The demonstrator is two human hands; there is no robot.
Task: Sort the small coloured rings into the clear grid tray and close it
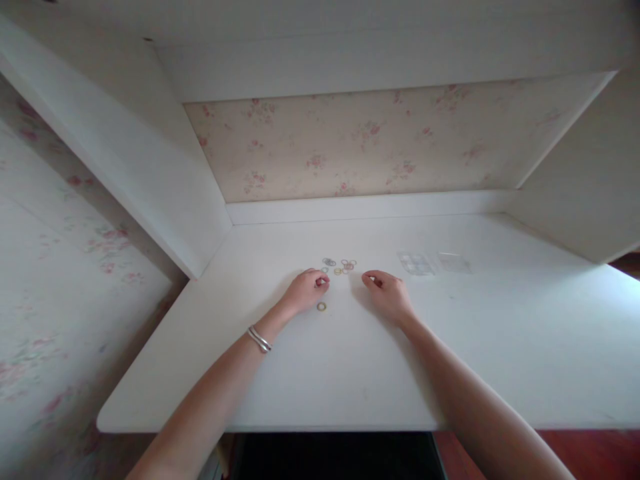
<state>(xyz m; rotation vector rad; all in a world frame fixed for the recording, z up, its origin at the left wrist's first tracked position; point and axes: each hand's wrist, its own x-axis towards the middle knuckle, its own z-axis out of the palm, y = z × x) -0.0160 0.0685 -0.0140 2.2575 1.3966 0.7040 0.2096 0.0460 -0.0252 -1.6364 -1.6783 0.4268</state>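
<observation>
My left hand [306, 291] rests over the white desk with its fingers curled and thumb pressed in. Whatever it may pinch is hidden or too small to make out. Just below it lies a gold-coloured ring [321, 307]. Beyond its fingertips is a small cluster of silvery rings [329, 262]. Pinkish rings [349, 266] lie in a loose group between the two hands, slightly farther back, with a yellow-gold ring [338, 271] at their left edge. My right hand [389, 295] is likewise curled closed, thumb against fingers; its contents, if any, do not show.
A clear plastic box with compartments [417, 264] sits right of my right hand, beside a clear flat lid-like piece [455, 263]. The white desk [320, 380] has side panels [150, 153] left and right, an overhead shelf [350, 60] and a flowered back wall [345, 147].
</observation>
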